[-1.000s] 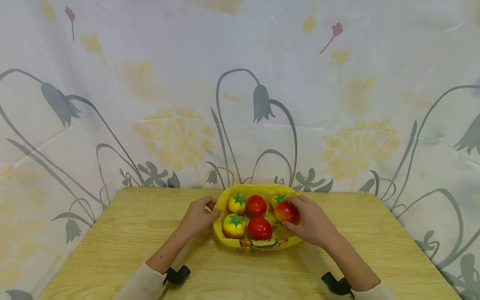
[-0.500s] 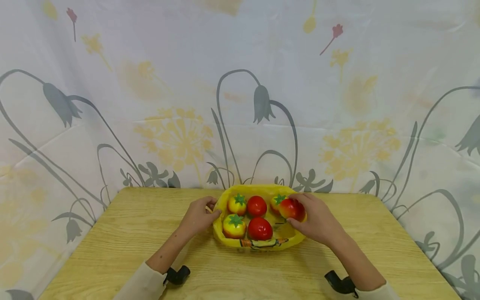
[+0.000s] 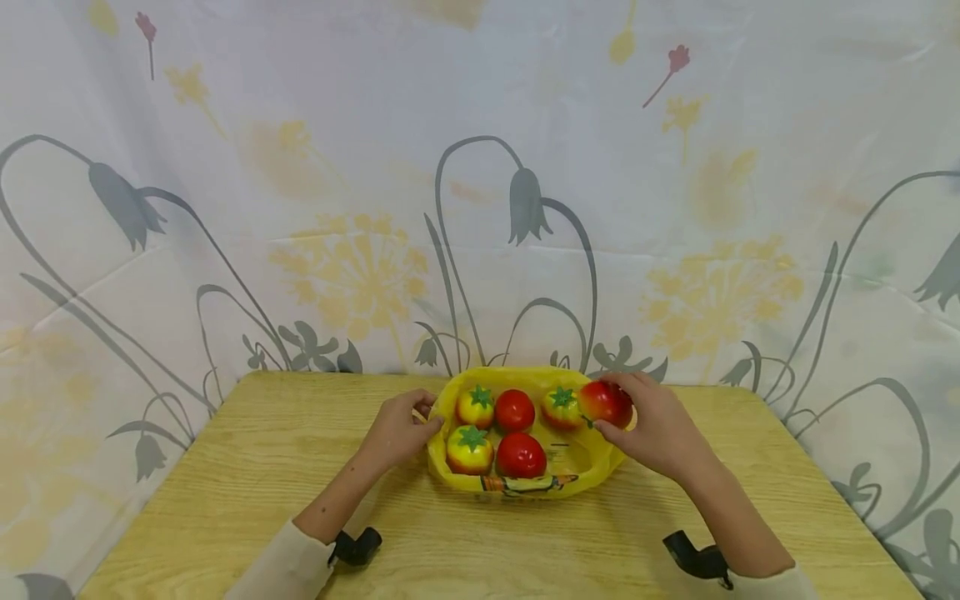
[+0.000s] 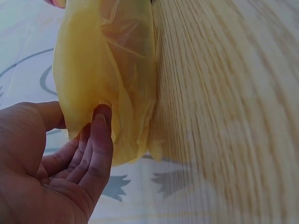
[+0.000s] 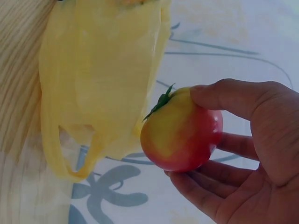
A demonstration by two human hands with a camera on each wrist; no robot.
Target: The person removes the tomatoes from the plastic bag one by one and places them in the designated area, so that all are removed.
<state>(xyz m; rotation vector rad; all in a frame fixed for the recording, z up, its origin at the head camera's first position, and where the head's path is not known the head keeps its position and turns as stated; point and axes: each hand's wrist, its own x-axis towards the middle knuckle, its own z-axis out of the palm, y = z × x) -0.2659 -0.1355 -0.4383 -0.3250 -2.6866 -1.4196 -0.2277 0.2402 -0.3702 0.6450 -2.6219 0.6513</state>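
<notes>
A yellow plastic bag (image 3: 581, 458) lies with its mouth spread wide on the table, several tomatoes inside. Some are plain red, like the red tomato (image 3: 521, 456); others are yellow-red with green leaves, like the leafy tomato (image 3: 470, 450). My left hand (image 3: 397, 429) pinches the bag's left edge; the left wrist view shows thumb and fingers on the film of the bag (image 4: 88, 60). At the bag's right rim, my right hand (image 3: 663, 429) grips a red-yellow tomato (image 3: 606, 404) between thumb and fingers. Its green leaf shows in the right wrist view, where the tomato (image 5: 182, 135) is beside the bag (image 5: 103, 60).
The wooden table (image 3: 480, 550) extends to both sides of the bag. Behind it hangs a pale curtain (image 3: 480, 275) with a flower print. A loop handle (image 5: 77, 172) of the bag hangs down in the right wrist view.
My right hand has moved to the right and slightly up with its tomato, from over the bag's inside to its right rim. The leafy tomato behind it is now less covered. My left hand stays put.
</notes>
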